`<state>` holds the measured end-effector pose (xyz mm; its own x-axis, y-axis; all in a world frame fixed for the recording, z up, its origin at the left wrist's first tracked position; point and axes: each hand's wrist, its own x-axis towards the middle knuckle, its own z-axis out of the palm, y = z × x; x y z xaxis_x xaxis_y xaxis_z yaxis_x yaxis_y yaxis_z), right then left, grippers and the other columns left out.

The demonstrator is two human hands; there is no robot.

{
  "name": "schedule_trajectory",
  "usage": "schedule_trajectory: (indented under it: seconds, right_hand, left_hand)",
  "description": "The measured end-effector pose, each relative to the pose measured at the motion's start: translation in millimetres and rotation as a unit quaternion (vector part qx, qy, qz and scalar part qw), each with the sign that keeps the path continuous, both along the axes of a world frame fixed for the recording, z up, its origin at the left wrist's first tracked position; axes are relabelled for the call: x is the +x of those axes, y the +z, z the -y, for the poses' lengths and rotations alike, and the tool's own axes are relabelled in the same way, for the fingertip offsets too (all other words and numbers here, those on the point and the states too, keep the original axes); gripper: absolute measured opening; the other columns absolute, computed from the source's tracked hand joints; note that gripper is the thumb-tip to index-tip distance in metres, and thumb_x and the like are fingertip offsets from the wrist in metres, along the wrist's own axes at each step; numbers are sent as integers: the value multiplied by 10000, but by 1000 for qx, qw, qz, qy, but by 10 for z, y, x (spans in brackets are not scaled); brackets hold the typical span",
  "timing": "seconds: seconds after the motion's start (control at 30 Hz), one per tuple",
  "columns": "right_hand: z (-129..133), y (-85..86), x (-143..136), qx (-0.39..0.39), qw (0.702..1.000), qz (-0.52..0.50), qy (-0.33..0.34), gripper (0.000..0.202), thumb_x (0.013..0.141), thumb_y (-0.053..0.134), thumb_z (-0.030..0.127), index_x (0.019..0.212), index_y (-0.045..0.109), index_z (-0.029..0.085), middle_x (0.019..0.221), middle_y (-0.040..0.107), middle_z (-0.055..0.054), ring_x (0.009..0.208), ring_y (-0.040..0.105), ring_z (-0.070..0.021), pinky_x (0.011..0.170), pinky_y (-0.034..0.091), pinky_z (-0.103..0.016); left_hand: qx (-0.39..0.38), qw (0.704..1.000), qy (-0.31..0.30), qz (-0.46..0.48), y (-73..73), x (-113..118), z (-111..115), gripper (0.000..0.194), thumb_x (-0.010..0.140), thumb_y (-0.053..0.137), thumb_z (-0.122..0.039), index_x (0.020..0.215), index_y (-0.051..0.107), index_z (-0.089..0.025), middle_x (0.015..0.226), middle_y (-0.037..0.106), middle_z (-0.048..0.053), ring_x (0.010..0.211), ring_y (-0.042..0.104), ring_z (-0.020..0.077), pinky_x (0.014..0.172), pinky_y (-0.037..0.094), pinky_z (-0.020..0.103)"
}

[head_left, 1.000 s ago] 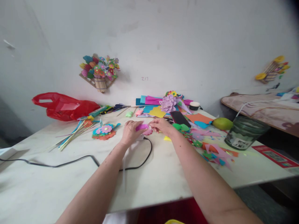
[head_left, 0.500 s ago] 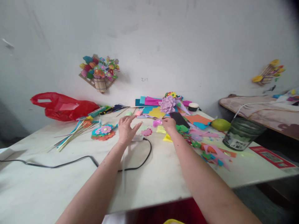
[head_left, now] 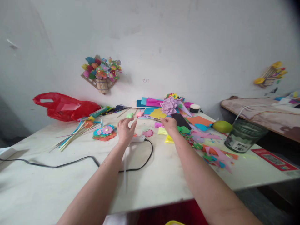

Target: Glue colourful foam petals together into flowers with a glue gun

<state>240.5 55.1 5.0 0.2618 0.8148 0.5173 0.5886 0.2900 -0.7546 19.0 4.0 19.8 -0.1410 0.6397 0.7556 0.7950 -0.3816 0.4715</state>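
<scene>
Your table (head_left: 70,187) looks smooth and a bit shiny. Your red bag (head_left: 67,107) looks like thin, crinkly, glossy plastic. The scalloped pink piece (head_left: 148,133) looks like matt foam, and so does the lilac flower (head_left: 168,105). Your green jar (head_left: 242,132) looks see-through and glossy. The wall basket (head_left: 102,86) looks like wooden sticks.

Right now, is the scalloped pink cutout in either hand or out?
Out: the scalloped pink cutout lies on the table, visible gaps separating it from the left hand and right hand.
</scene>
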Motion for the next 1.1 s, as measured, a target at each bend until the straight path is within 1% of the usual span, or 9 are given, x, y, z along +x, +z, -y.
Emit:
schedule_trajectory:
  seconds: [0.13,0.23,0.33,0.47,0.57,0.7,0.8,0.97,1.1]
  right_hand:
    - [67,24,-119,-77,982,-139,97,324,653,598,428,494,457,183,373,437,38,336,370,-78,345,289,-212]
    - [55,6,-167,-120,961,-194,156,228,593,672,318,567,501,169,413,491,39,327,375,-67,312,299,-198]
    - [51,-6,-180,-126,953,-201,187,189,654,625,299,592,530,147,479,552,8,333,402,-58,305,321,-184]
    - [108,26,-177,-129,956,-201,169,266,753,522,366,631,552,131,438,517,21,297,384,-45,276,278,-162]
    - [145,48,-186,-125,961,-191,155,309,734,547,392,562,509,139,396,466,45,272,347,-33,264,251,-155]
    - [136,37,-211,-138,961,-165,176,223,649,650,272,550,502,138,407,478,53,293,358,-33,282,292,-151]
    - [123,31,-219,-152,956,-169,187,154,709,583,215,592,533,127,459,525,33,320,395,-37,306,326,-150]
    - [150,40,-212,-141,960,-170,170,293,808,455,354,638,542,132,436,502,36,300,373,-38,292,280,-151]
    - [156,22,-225,-133,967,-141,163,341,749,532,408,540,490,142,399,462,46,299,346,-29,299,263,-145]
  left_hand:
    - [-5,1000,-2,9,-12,2,-9,304,781,482,-412,914,649,-196,939,654,70,924,547,217,809,404,350]
    - [-2,1000,0,7,-28,2,-20,315,778,483,-425,907,654,-194,943,652,74,896,557,213,799,408,344]
    - [0,1000,-1,5,-35,0,-24,317,778,484,-424,910,655,-192,939,654,72,887,560,210,799,409,341]
    - [-1,1000,-4,9,-32,3,-19,310,776,489,-419,909,657,-194,934,657,66,887,561,207,805,410,340]
    - [-3,1000,-4,10,-33,6,-18,298,773,495,-414,900,660,-201,923,661,57,885,563,207,811,410,341]
    - [-1,1000,-6,9,-37,11,-25,300,772,494,-413,898,662,-199,919,662,61,877,567,209,807,415,342]
    - [-1,1000,-5,11,-35,13,-27,309,771,490,-421,899,663,-200,924,660,65,871,570,210,803,419,343]
    - [-5,1000,0,10,-43,13,-27,321,769,488,-428,911,664,-201,912,657,70,884,568,215,809,419,347]
    - [-4,1000,-6,2,-52,13,-35,321,773,482,-429,908,664,-202,918,655,71,916,556,221,814,417,348]
